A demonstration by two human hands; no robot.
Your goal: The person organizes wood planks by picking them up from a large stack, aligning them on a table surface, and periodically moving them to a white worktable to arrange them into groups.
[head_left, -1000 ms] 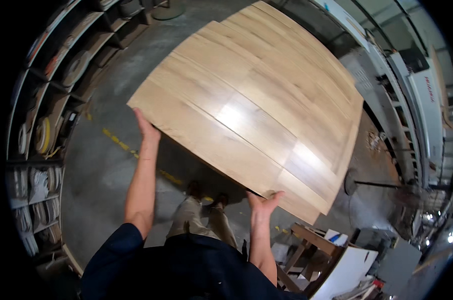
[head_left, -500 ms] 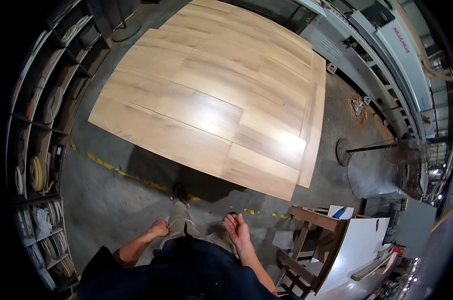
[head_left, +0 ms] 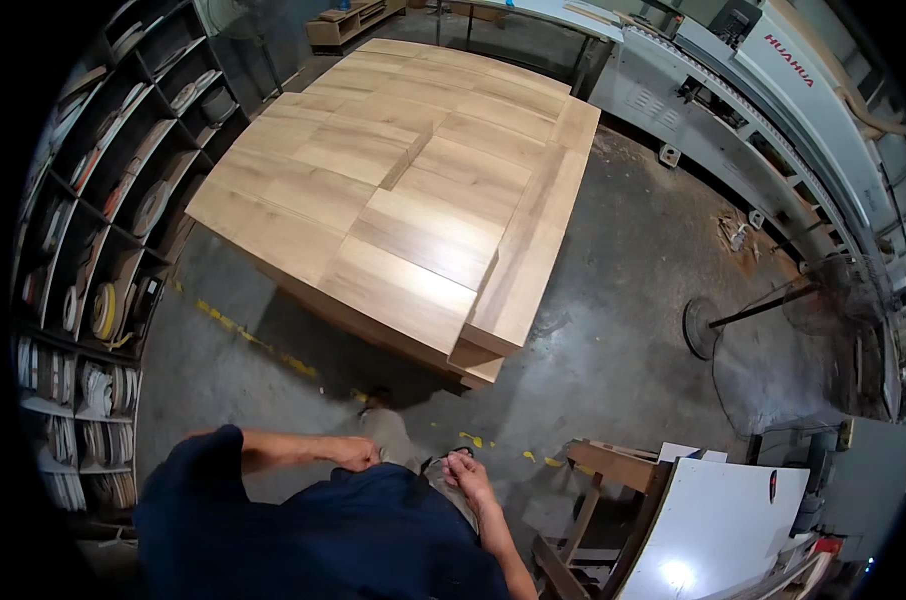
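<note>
My left hand (head_left: 358, 453) is closed in a loose fist in front of my left thigh, and no object shows in it. Over my right leg, my right hand (head_left: 466, 480) has its fingers curled in; nothing juts out of it. A black strip (head_left: 425, 468) hangs from my waist close by this hand. Ahead of both hands, touched by neither, is a large low stack of wood-grain boards (head_left: 343, 160). Its top is laid with several light brown panels, at uneven heights along the right side.
Dark shelves (head_left: 138, 190) with rolls of edging line the left. A long grey machine (head_left: 663, 95) runs along the far right. On the right stand a pedestal fan (head_left: 700, 328) and a wooden trestle (head_left: 613, 465) beside a white board (head_left: 708, 530). Dashed yellow tape (head_left: 243, 330) crosses the floor.
My view has shifted, and the stack's near side and more shelves now show. My right hand has gone from open, palm up, to curled. The left hand has swung inward.
</note>
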